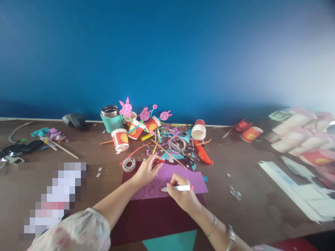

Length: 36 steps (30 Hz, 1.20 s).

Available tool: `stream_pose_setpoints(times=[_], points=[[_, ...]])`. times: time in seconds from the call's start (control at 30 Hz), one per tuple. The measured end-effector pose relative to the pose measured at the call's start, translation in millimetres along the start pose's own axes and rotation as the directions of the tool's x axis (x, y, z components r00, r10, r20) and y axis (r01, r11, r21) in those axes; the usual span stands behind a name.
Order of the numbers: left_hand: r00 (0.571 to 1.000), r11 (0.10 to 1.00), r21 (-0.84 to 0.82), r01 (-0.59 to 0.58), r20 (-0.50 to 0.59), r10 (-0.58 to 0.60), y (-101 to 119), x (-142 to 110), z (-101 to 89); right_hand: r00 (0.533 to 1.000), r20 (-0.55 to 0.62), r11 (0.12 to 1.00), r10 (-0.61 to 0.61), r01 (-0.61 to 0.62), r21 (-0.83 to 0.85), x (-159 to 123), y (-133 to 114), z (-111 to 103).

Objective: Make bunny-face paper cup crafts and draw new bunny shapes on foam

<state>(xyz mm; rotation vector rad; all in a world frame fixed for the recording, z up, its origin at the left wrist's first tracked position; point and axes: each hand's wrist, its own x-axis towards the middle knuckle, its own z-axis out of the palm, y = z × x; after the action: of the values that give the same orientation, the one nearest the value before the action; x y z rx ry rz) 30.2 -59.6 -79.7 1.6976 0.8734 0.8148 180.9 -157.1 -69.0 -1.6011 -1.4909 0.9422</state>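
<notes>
My right hand (pixel 180 191) grips a white marker (pixel 184 188) with a red end, its tip on a purple paper sheet (pixel 188 176). Red circles (pixel 151 190) are drawn in a row along the sheet's lower edge, the rightmost under the tip. Resting on the sheet's upper left, my left hand (pixel 149 170) pinches a small red marker cap (pixel 160 161). Beneath the purple sheet lies a dark maroon sheet (pixel 159 219). A roll of tape (pixel 128 164) sits just left of my left hand.
Red paper cups (pixel 120 140), pink animal cutouts (pixel 144 114) and a teal tumbler (pixel 111 120) stand at the back. Scissors (pixel 188 160), paper scraps and sticks lie beyond the sheet. Stacked cups (pixel 300 136) and a white packet (pixel 285 184) are on the right.
</notes>
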Motion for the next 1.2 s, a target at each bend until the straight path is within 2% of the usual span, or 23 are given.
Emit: stream_pose_setpoints(times=[0.67, 1.2], points=[[1.000, 1.000, -0.009, 0.004, 0.000, -0.004, 0.1, 1.2, 0.8, 0.997, 0.012, 0.997, 0.080, -0.080, -0.001, 1.2, -1.2, -0.4], [1.000, 1.000, 0.000, 0.013, 0.005, -0.013, 0.1, 0.7, 0.3, 0.997, 0.019, 0.997, 0.077, -0.077, -0.011, 0.2, -0.2, 0.2]])
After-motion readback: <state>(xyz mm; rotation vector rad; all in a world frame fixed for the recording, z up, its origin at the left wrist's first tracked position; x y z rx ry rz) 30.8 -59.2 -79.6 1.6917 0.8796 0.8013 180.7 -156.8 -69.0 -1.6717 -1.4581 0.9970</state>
